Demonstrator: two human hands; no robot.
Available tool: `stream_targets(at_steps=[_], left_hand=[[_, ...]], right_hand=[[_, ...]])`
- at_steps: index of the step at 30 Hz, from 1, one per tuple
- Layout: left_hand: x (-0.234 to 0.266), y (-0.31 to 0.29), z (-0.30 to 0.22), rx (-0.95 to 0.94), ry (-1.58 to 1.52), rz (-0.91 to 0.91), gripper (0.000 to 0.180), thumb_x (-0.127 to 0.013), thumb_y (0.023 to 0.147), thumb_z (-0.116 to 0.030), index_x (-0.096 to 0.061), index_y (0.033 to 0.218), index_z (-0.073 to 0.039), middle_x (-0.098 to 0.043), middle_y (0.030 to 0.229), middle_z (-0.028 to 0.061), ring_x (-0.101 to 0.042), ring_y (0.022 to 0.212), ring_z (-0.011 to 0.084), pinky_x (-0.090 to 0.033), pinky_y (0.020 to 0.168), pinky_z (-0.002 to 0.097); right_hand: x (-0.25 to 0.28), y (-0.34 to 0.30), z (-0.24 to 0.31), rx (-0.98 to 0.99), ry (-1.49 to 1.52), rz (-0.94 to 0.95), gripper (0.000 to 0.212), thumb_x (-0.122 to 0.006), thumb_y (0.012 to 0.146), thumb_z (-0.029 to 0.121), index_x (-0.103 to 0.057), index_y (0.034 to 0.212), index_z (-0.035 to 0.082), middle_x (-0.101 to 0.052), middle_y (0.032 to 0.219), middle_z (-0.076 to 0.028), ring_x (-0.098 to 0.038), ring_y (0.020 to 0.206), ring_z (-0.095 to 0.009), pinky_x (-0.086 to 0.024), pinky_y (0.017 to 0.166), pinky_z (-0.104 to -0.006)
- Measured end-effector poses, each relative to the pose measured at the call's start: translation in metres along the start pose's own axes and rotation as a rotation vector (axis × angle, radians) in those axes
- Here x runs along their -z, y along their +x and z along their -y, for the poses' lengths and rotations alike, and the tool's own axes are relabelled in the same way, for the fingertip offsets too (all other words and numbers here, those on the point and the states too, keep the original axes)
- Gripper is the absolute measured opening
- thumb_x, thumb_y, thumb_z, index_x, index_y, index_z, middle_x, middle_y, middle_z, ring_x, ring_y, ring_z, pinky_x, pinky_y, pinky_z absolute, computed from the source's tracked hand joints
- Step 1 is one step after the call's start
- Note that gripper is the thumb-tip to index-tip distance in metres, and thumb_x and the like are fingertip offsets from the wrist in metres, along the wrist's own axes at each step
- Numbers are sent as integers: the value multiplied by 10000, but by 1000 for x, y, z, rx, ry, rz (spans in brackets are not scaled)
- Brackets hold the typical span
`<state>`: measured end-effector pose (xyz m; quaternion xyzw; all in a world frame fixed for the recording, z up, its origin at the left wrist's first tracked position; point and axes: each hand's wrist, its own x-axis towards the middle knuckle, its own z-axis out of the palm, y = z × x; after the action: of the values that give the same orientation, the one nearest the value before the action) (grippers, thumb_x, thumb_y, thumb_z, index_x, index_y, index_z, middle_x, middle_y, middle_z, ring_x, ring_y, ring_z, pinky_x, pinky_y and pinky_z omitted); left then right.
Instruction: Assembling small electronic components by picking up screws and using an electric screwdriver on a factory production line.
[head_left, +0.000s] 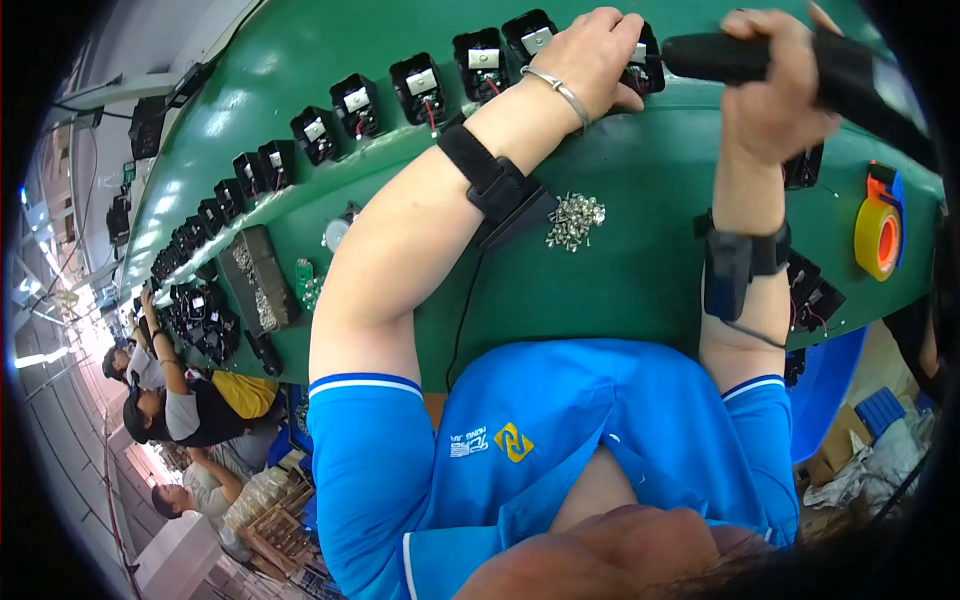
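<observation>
My left hand (590, 60), with a silver bangle at its wrist, reaches to the far side of the table. Its fingers and thumb are closed around a black plastic housing (648, 66), which they partly cover. Raised to the right of it, my right hand (778, 95) grips a thick black power screwdriver (715, 58). The tool lies roughly sideways above the table, its rounded end close to the housing; no bit shows. A heap of small silver screws (574, 222) lies between my forearms.
A curving row of black housings (418, 88) with metal plates and wires runs leftward. A grey tray (246, 262) of small metal parts stands left. Yellow tape in a dispenser (878, 238) and a blue bin (832, 390) are at right. Several people (190, 410) work far left.
</observation>
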<state>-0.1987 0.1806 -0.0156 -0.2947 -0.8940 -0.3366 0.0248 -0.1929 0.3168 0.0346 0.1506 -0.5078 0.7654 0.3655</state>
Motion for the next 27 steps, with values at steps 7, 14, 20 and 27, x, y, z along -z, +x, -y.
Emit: stream_targets(at_steps=[7,14,20,27], left_hand=[[26,-70,-60,-76,220,169,233,-667,505,-148,-578,707,-76,-507,759,61,-462,791,233,-378,734,327],[22,-100,-80,-207,263,298,56,-514,545,-114,-567,529,-111,-459,611,37,-444,720,187,-361,728,292],[1,-115,-64,-254,220,151,46,-503,514,-111,-547,507,-100,-442,598,26,-438,688,176,-368,714,282],[4,-110,-79,-169,42,27,78,-574,627,-52,-543,698,-60,-527,732,30,-492,753,188,-392,704,295]], right_hand=[[38,-33,79,-175,175,66,340,-459,740,261,-426,1024,77,-524,719,-65,-427,601,-174,-337,582,-334],[44,-63,101,-269,169,32,382,-454,739,256,-404,1053,43,-499,709,-59,-416,589,-157,-322,560,-303],[49,-66,114,-285,185,27,395,-463,731,255,-403,1060,44,-486,707,-50,-410,583,-147,-316,557,-287],[66,-57,132,-220,267,20,392,-438,747,293,-395,1051,49,-465,714,-45,-400,566,-141,-309,527,-273]])
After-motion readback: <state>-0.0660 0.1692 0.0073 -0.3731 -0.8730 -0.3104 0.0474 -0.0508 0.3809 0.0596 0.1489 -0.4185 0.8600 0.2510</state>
